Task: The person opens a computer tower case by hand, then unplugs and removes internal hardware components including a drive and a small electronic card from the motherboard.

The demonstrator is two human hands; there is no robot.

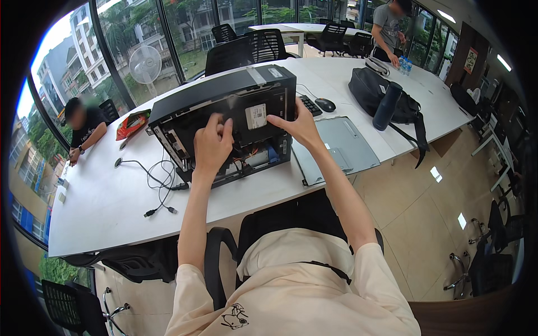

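Observation:
A black desktop computer case stands on the white table in front of me, its near side uncovered. Inside it I see a dark inner panel with a white label, and below that colored cables and a blue part. My left hand is at the middle of that panel with its fingers curled in; what they hold, if anything, is hidden. At the case's right edge my right hand grips the frame, thumb on the panel beside the label. A grey metal side panel lies flat on the table to the right.
Black cables lie left of the case, near a red-orange bag. A mouse, a keyboard, a dark bottle and a black backpack sit to the right. One person sits at left; another stands far right by water bottles.

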